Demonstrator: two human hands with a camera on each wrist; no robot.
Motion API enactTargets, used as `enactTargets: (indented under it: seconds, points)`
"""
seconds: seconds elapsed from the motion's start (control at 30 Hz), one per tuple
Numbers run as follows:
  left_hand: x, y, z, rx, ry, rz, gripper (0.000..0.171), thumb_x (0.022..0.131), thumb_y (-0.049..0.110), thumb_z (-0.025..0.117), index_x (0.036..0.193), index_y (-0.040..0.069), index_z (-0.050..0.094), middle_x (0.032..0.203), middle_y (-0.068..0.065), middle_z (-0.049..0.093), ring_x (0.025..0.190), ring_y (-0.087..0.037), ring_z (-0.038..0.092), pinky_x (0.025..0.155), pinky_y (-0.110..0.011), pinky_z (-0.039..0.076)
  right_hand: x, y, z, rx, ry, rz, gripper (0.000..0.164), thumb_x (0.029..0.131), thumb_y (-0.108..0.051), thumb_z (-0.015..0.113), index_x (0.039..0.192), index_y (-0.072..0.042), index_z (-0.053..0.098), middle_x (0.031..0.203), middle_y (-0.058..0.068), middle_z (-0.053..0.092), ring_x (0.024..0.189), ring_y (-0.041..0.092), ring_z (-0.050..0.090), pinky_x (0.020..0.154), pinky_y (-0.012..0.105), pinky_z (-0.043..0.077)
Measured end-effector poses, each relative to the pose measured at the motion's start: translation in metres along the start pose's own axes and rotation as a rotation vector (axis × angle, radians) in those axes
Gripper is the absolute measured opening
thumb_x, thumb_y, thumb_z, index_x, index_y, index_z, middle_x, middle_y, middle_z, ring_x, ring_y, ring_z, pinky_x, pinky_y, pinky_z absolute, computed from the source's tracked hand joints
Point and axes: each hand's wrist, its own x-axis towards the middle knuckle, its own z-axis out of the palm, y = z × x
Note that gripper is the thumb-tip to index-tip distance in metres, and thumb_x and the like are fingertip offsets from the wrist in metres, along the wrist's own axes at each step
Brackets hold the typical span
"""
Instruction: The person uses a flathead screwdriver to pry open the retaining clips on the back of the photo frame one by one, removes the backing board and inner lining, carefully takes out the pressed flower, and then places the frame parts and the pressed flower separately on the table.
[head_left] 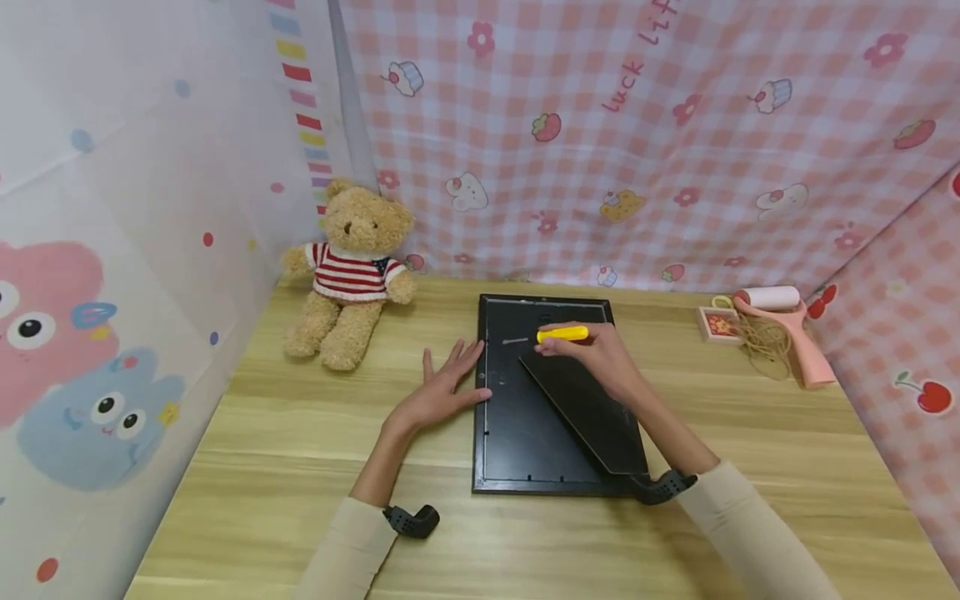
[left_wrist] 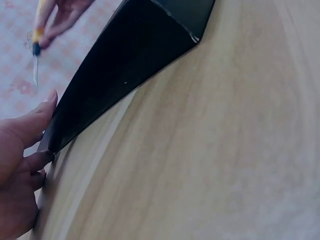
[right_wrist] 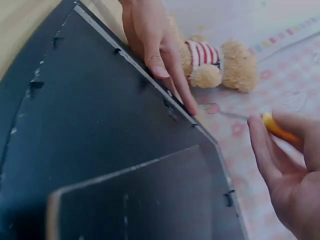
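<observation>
Screwdriver point(head_left: 562, 334) gripped in right hand point(head_left: 602, 360) above picture frame point(head_left: 521, 437) on table point(head_left: 262, 475), touched at left edge point(head_left: 479, 433) by straight, spread fingers of left hand point(head_left: 438, 393). Likely best: steady that edge, ease tip point(head_left: 506, 342) at each tab point(right_wrist: 36, 86), avoiding stand point(head_left: 588, 408).

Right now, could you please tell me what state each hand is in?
Left hand: open, touching the frame's edge.
Right hand: closed, holding the screwdriver.
</observation>
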Motion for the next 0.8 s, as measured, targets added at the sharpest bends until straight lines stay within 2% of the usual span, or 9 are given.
enactTargets:
  seconds: [0.07, 0.17, 0.43, 0.63, 0.8]
  points:
    - [0.002, -0.004, 0.002, -0.006, 0.006, 0.003, 0.087, 0.110, 0.039, 0.067, 0.177, 0.011, 0.018, 0.184, -0.014, 0.014, 0.172, -0.032, -0.005, 0.124, -0.063, -0.033, 0.008, 0.004, 0.005, 0.071, 0.026, 0.052, 0.033, 0.104, -0.005, 0.074, 0.134, 0.010, 0.073, 0.123, 0.029, 0.078, 0.099, 0.019, 0.084, 0.096, 0.029, 0.064]
    - [0.002, -0.005, 0.002, -0.010, 0.004, 0.002, 0.088, 0.109, 0.039, 0.068, 0.177, 0.011, 0.018, 0.184, -0.016, 0.013, 0.172, -0.033, -0.005, 0.124, -0.063, -0.034, 0.015, 0.009, 0.011, 0.104, 0.019, 0.106, 0.034, 0.105, -0.001, 0.072, 0.135, 0.013, 0.070, 0.127, 0.033, 0.075, 0.097, 0.014, 0.083, 0.095, 0.030, 0.064]
    - [0.004, -0.001, 0.000, 0.007, -0.004, 0.006, 0.087, 0.110, 0.037, 0.067, 0.177, 0.010, 0.017, 0.184, -0.015, 0.013, 0.172, -0.035, -0.005, 0.124, -0.068, -0.031, 0.027, 0.019, 0.019, 0.193, 0.021, 0.145, 0.034, 0.105, 0.001, 0.071, 0.135, 0.015, 0.069, 0.130, 0.037, 0.072, 0.097, 0.012, 0.083, 0.095, 0.032, 0.065]
    - [0.003, -0.001, 0.002, -0.009, -0.003, 0.000, 0.089, 0.109, 0.039, 0.068, 0.176, 0.009, 0.018, 0.183, -0.017, 0.014, 0.172, -0.036, -0.005, 0.124, -0.065, -0.033, 0.031, 0.023, 0.019, 0.180, 0.010, 0.148, 0.033, 0.105, 0.000, 0.071, 0.135, 0.015, 0.069, 0.128, 0.035, 0.074, 0.100, 0.016, 0.083, 0.095, 0.032, 0.065]
    - [0.002, -0.002, 0.002, -0.018, 0.014, 0.016, 0.092, 0.108, 0.045, 0.068, 0.175, 0.006, 0.020, 0.181, -0.021, 0.018, 0.171, -0.040, -0.003, 0.124, -0.065, -0.033, 0.038, 0.017, 0.020, 0.070, -0.015, 0.115, 0.029, 0.106, -0.003, 0.072, 0.130, 0.013, 0.073, 0.121, 0.030, 0.079, 0.103, 0.027, 0.084, 0.093, 0.031, 0.065]
